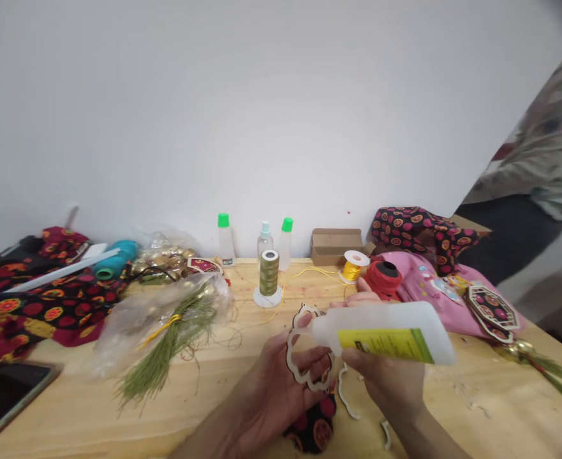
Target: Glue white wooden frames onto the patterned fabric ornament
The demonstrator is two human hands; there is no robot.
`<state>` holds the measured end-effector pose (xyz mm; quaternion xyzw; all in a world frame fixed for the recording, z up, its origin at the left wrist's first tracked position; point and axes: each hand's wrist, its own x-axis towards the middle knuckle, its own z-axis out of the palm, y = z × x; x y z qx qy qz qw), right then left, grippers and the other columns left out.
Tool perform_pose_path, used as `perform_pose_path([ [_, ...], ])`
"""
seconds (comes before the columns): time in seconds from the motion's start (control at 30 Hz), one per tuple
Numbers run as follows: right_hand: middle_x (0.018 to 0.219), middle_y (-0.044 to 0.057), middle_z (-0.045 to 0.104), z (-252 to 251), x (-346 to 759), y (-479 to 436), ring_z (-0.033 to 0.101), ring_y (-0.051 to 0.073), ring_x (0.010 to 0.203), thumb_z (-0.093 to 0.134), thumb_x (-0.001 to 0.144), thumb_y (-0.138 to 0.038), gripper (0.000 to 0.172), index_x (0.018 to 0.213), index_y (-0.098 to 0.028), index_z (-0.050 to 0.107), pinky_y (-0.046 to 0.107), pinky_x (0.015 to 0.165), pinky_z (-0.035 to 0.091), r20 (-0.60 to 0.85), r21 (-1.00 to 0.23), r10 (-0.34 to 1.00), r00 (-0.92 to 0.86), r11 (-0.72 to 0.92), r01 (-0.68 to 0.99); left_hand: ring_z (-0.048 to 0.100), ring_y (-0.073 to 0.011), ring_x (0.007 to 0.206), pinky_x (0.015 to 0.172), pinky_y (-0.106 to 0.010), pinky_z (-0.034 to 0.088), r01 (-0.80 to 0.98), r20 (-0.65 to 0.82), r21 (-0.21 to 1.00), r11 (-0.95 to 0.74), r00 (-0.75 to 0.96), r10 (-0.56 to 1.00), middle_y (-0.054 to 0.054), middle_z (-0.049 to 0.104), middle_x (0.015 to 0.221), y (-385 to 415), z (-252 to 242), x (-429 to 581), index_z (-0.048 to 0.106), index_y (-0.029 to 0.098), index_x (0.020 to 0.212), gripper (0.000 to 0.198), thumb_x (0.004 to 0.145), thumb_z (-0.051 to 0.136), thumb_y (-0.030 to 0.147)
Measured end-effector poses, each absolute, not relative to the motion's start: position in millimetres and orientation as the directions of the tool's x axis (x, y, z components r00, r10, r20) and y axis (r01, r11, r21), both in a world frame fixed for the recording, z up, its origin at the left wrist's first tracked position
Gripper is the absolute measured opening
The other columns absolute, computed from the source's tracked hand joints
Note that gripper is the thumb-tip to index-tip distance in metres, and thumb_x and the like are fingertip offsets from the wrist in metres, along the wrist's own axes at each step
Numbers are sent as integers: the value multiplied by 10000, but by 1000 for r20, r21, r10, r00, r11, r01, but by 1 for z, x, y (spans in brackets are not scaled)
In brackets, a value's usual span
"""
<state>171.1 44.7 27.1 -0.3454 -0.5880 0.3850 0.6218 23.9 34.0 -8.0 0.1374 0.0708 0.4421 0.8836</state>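
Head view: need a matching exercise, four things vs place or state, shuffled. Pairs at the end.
Things
1. Yellow-labelled bottle
2. Scalloped frame
3. Phone
4. Olive thread spool

Place or state
A. Standing upright, mid-table, in front of capped bottles
B. Held in the left hand
C. Lying at the picture's left edge, screen dark
D. Gripped in the right hand, tilted over on its side

Pairs
1-D
2-B
3-C
4-A
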Motion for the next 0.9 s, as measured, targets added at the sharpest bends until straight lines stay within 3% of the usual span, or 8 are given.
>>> perform_pose_path([
  [0.23, 555, 12, 652, 27, 168, 42, 646, 246, 603, 730, 605, -414, 294, 825, -236, 651, 339, 508, 547, 424, -903, 905, 39, 426, -59, 577, -144, 739, 806, -308, 393, -749, 6, 328, 576, 612, 791, -30, 605, 686, 34, -9, 24, 569, 169, 606, 300, 831, 495, 354],
  [0.37, 547, -3, 649, 28, 164, 38, 641, 237, 557, 763, 559, -407, 390, 891, -242, 641, 337, 489, 545, 371, -917, 928, 18, 370, -148, 578, -129, 713, 786, -287, 405, -761, -8, 296, 577, 602, 798, -30, 619, 726, 33, -9, 25, 611, 176, 763, 227, 830, 516, 371],
  [0.53, 542, -9, 647, 30, 159, 35, 634, 215, 505, 771, 550, -390, 359, 840, -227, 635, 324, 479, 549, 329, -913, 940, 92, 341, -223, 593, -145, 749, 811, -305, 402, -757, -22, 288, 587, 608, 794, -36, 622, 745, 35, -11, 25, 594, 184, 954, 249, 859, 471, 378],
  [0.7, 493, -18, 622, 33, 156, 34, 607, 199, 443, 787, 514, -406, 364, 791, -227, 633, 298, 410, 528, 328, -910, 943, 59, 332, -248, 596, -153, 796, 821, -311, 401, -760, -44, 279, 588, 601, 798, -57, 631, 893, 34, -10, 25, 409, 219, 1247, 442, 845, 503, 378],
  [0.9, 585, -13, 651, 29, 160, 32, 635, 218, 524, 809, 490, -371, 466, 901, -248, 626, 319, 480, 553, 286, -930, 958, -22, 272, -249, 609, -163, 761, 825, -343, 402, -765, -84, 263, 588, 589, 804, -85, 610, 1025, 34, -9, 23, 145, 244, 1367, 651, 842, 512, 361],
])
